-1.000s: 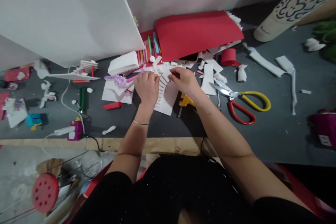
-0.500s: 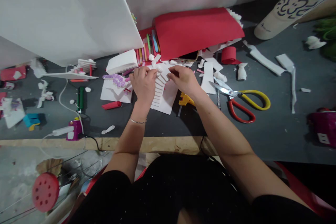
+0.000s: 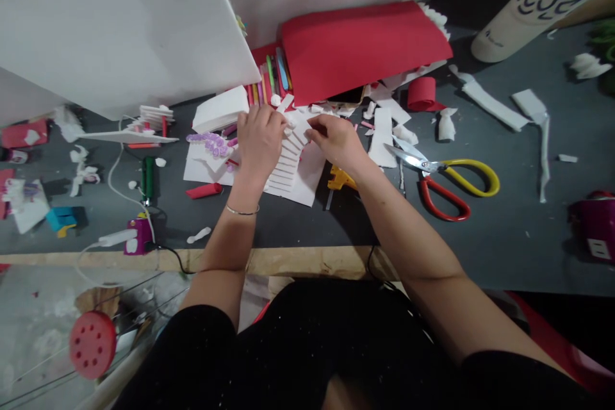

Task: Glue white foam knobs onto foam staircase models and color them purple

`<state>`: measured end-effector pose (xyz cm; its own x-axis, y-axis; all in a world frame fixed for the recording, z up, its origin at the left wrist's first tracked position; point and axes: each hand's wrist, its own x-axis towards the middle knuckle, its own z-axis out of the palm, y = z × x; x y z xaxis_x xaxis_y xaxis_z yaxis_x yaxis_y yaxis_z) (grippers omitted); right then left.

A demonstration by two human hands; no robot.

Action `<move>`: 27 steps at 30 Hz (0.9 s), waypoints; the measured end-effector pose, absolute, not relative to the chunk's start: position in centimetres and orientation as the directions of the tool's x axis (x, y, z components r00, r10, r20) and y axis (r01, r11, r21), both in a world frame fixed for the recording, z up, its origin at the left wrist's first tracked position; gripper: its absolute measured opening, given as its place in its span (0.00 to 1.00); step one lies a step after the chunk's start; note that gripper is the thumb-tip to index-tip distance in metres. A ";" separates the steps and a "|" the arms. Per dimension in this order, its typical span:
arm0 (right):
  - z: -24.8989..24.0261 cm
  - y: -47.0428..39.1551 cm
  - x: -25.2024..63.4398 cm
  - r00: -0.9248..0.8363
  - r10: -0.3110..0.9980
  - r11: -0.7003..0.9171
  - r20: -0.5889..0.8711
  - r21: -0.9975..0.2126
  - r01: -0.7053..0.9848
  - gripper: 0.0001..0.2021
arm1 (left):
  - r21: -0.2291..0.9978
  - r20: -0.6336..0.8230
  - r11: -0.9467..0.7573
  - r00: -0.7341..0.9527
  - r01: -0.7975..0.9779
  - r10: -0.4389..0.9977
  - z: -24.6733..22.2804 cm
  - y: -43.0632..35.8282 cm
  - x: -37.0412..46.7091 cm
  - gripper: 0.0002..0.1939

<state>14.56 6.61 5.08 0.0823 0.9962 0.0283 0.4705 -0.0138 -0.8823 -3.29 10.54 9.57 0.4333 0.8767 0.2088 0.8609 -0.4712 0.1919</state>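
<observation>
A curved white piece with a row of narrow, ladder-like slats (image 3: 283,170) lies over white paper (image 3: 312,170) on the dark table. My left hand (image 3: 261,141) covers its left side, fingers bent and pressed together at its upper end. On the other side, my right hand (image 3: 336,139) pinches the piece's upper right edge between thumb and forefinger. Small white bits sit between the fingertips of both hands, too small to name. Beside my left hand is a cluster of purple rosettes (image 3: 211,143). A yellow glue gun (image 3: 340,178) lies partly under my right wrist.
Large scissors (image 3: 427,166) with red and yellow handles lie open at the right. Behind are a red sheet (image 3: 360,51), several pens (image 3: 276,73) and a roll of red strip (image 3: 421,94). A white board (image 3: 125,19) stands at the left. A tumbler (image 3: 504,32) stands back right.
My left hand has shifted slightly left and away from me, showing more of the slatted piece. My right hand keeps its pinch at the edge. The view has tilted a little.
</observation>
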 end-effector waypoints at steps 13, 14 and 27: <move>5.3 6.6 14.5 0.069 0.998 -0.020 0.013 -0.888 0.459 0.06 | 0.242 0.345 -0.427 0.334 0.871 0.877 8.1 8.0 -4.7 0.10; 5.4 6.6 14.5 0.071 0.997 -0.023 0.011 -0.887 0.462 0.06 | 0.247 0.338 -0.427 0.335 0.870 0.879 8.2 8.3 -4.7 0.09; 5.2 6.6 14.6 0.073 0.997 -0.024 0.010 -0.890 0.455 0.07 | 0.216 0.251 -0.455 0.401 0.864 0.881 9.5 9.7 -3.5 0.10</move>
